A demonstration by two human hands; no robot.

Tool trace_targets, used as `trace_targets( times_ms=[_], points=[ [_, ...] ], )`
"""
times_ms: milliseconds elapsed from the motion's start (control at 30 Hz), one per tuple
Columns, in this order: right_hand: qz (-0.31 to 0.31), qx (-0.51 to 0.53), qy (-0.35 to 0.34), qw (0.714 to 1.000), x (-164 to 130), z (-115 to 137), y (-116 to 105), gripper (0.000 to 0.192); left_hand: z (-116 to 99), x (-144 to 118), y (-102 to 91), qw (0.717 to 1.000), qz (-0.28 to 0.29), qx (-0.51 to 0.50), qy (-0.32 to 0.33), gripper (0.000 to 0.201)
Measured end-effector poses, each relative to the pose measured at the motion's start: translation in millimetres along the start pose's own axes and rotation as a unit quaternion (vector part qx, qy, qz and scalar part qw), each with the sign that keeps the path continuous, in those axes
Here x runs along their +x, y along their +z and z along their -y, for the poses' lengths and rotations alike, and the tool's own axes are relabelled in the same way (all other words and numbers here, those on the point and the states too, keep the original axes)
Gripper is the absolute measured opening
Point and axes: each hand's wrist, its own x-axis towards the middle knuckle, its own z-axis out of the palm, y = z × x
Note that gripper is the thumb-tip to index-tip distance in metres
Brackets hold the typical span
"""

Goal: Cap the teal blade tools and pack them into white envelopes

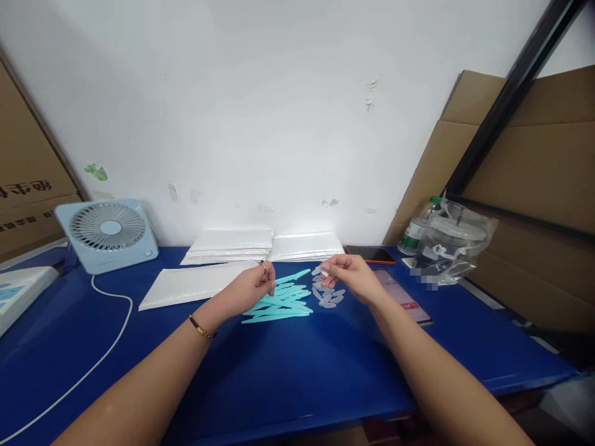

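Observation:
My left hand (251, 288) pinches one turquoise plastic stick (294, 276) by its end, held just above a loose pile of the same turquoise sticks (279, 305) on the blue table (288, 371). My right hand (348, 275) pinches a small clear grey cap (318, 271) at its fingertips, close to the tip of the held stick. Below it lies a small heap of several clear caps (328, 297). A gold bracelet sits on my left wrist.
White padded envelopes (230, 246) are stacked at the back, one flat envelope (190, 285) nearer left. A light-blue desk fan (108, 234) with white cable stands left. Two phones (372, 254) (405, 297), a bottle (418, 228) and a clear bag (453, 248) lie right. Cardboard leans at both sides.

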Motion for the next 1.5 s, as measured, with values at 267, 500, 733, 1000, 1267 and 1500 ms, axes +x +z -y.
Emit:
trace_targets(
  times_ms=[267, 500, 733, 1000, 1267, 1500],
  points=[
    [0.018, -0.01, -0.003, 1.0, -0.6, -0.7, 7.3, 0.029, 0.1, 0.3, 0.5, 1.0, 0.006, -0.003, 0.007, 0.019],
    [0.023, -0.01, -0.006, 1.0, -1.1, -0.2, 9.3, 0.03, -2.7, -0.9, -0.4, 1.0, 0.016, 0.004, 0.005, 0.016],
    [0.076, -0.075, -0.012, 0.994, -4.1, -2.5, 16.9, 0.033, -11.6, -2.3, 9.6, 0.999, 0.0, 0.05, 0.014, 0.019],
    [-0.075, -0.086, -0.043, 0.993, 8.2, -3.7, -33.6, 0.031, -11.5, -6.3, 18.3, 0.979, -0.033, 0.202, 0.008, 0.05],
    [-0.034, -0.174, -0.034, 0.984, 17.1, -27.4, -20.0, 0.03, -11.3, -13.7, 39.3, 0.967, 0.07, 0.235, 0.072, 0.034],
    [0.024, -0.359, -0.115, 0.926, 21.3, -42.0, 5.5, 0.015, -20.1, -15.4, 49.5, 0.965, 0.075, 0.223, 0.116, 0.027]
  ],
)
